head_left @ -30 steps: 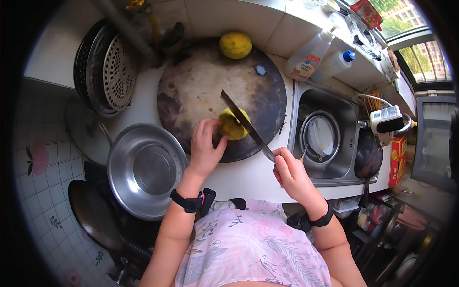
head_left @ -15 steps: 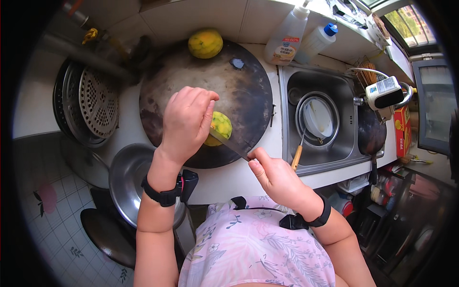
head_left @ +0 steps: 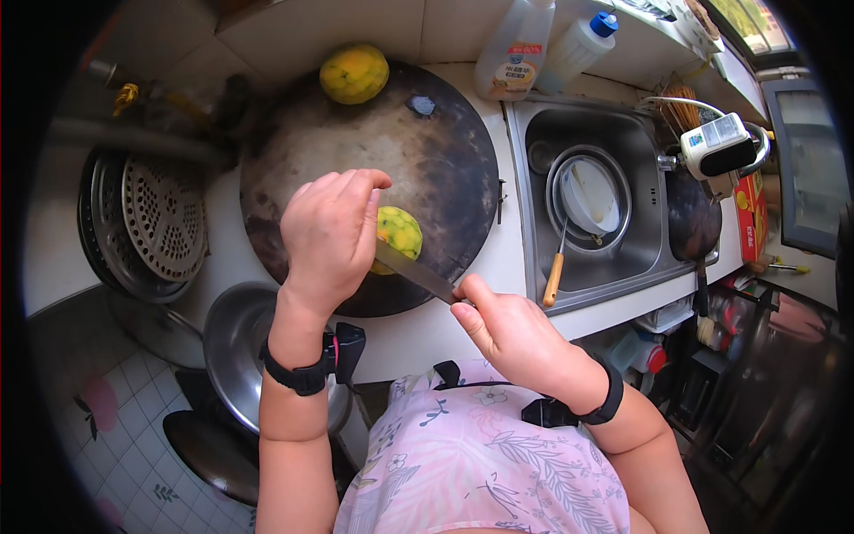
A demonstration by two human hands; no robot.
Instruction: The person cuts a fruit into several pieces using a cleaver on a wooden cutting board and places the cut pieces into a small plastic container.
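Observation:
A peeled, oval, yellow-green fruit (head_left: 400, 230) lies on the near part of a round, dark-stained chopping board (head_left: 374, 133). My left hand (head_left: 331, 233) is closed over the fruit's left end, its thumb along the side and its fingertips mostly hidden. My right hand (head_left: 509, 327) grips a knife (head_left: 418, 274) by its handle. The blade slants up and left to the fruit, beside my left thumb; how deep its edge sits cannot be made out. A second peeled fruit (head_left: 354, 74) rests at the board's far edge.
Right of the board, a steel sink (head_left: 543, 222) holds nested bowls (head_left: 591, 200) and a wooden-handled utensil (head_left: 553, 278). Two bottles (head_left: 516, 53) stand behind. On the left are a perforated steamer tray (head_left: 165, 218) and a metal basin (head_left: 233, 334) near my left forearm.
The view has shifted slightly, so the board and fruits appear farther left. Both hands keep their places at the fruit and the knife, with little visible movement.

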